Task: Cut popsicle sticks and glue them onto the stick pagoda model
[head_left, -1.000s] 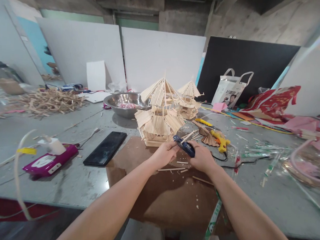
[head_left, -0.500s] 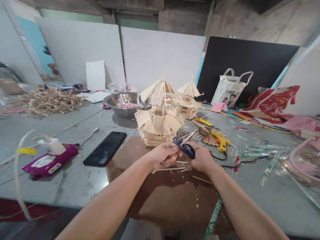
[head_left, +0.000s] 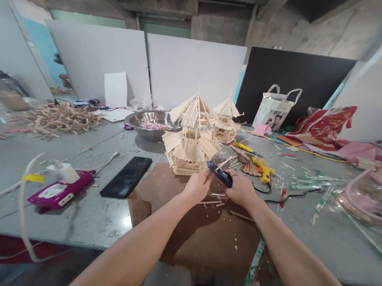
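My right hand (head_left: 240, 187) is wrapped round a dark blue hand tool (head_left: 220, 174), which points up and left; its exact kind is hard to tell. My left hand (head_left: 198, 186) is closed at the tool's far end, fingertips pressed together. Whatever those fingertips hold is hidden. Thin wooden sticks (head_left: 225, 162) show just behind the tool. Right beyond both hands stands a pavilion model (head_left: 190, 149) built of pale sticks, with a pointed roof over a wider lower roof. Loose stick pieces (head_left: 211, 202) lie below the hands on a brown board (head_left: 202, 240).
A second stick pavilion (head_left: 226, 119) stands behind, beside a steel bowl (head_left: 136, 126). To the right lie a yellow glue gun (head_left: 265, 170), its cable and a yellow-handled knife (head_left: 243, 147). On the left are a black phone (head_left: 126, 177), a purple power strip (head_left: 60, 191) and a stick pile (head_left: 63, 120).
My left hand has turned and moved slightly right, so its fingers show less. My right hand still holds the tool in about the same place. The view has shifted slightly.
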The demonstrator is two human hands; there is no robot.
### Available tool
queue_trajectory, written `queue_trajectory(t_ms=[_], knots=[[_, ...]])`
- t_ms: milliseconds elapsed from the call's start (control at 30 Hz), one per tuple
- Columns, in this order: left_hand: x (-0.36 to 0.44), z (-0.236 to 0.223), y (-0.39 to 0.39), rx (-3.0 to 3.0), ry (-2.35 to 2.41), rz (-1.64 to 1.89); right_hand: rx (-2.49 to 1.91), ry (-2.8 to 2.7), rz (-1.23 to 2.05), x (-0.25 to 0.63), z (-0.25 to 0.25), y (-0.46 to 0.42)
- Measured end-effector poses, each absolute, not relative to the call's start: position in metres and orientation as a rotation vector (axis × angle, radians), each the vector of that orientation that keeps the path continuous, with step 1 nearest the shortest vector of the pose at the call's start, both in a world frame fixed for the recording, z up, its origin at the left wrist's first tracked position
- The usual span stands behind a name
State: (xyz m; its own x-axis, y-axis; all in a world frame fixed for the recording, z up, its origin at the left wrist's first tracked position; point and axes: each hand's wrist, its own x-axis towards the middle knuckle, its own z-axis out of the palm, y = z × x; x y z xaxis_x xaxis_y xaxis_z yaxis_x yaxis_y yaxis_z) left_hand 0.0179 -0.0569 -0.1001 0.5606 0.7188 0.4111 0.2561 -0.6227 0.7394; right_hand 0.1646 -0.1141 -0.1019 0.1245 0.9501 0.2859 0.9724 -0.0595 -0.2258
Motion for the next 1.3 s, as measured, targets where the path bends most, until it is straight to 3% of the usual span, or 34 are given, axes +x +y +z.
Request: queue_trajectory(t_ms=[500, 700, 967, 1300], knots=[[0.007, -0.086, -0.057, 1.398, 0.559, 0.434, -1.886, -1.923, -0.005, 0.169, -0.102, -0.115], [0.009, -0.090, -0.054, 1.552, 0.557, 0.516, -1.932, -1.930, -0.051, 0.167, -0.100, -0.117], [0.018, -0.102, -0.056, 2.149, 0.777, 0.978, -2.039, -1.887, -0.105, 0.166, -0.102, -0.115], [0.013, -0.092, -0.058, 1.567, 0.539, 0.563, -1.792, -1.914, -0.051, 0.172, -0.108, -0.114]])
